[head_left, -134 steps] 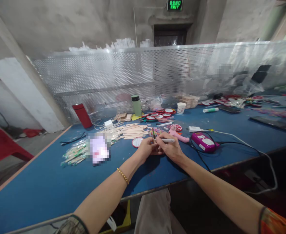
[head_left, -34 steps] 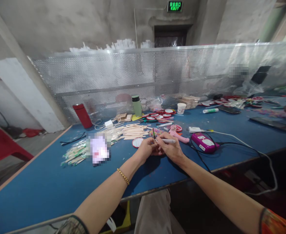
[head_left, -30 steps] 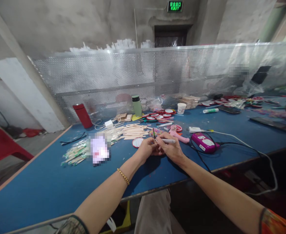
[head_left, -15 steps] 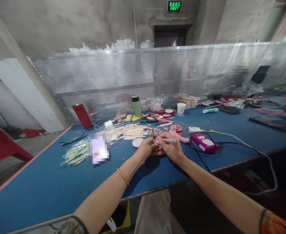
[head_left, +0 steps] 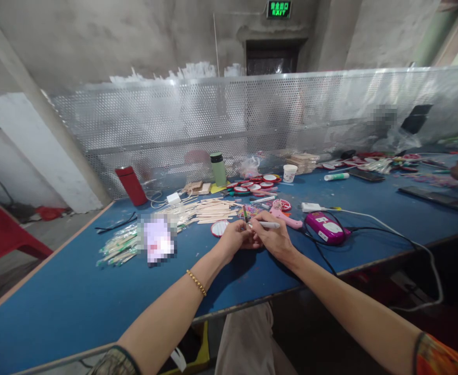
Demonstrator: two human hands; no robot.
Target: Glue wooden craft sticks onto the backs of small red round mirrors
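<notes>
Head view: left hand (head_left: 233,239) pinches a thin striped stick (head_left: 245,213); right hand (head_left: 275,238) grips a slim white pen (head_left: 268,225), left of the rounded magenta box (head_left: 326,228).

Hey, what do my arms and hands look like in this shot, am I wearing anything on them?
The left hand and right hand are bare, no gloves. A gold bead bracelet sits on the left wrist. Forearms are uncovered; the left sleeve is dark olive, patterned, with a dark cuff, the right sleeve orange-red, patterned, dark-edged.
</notes>
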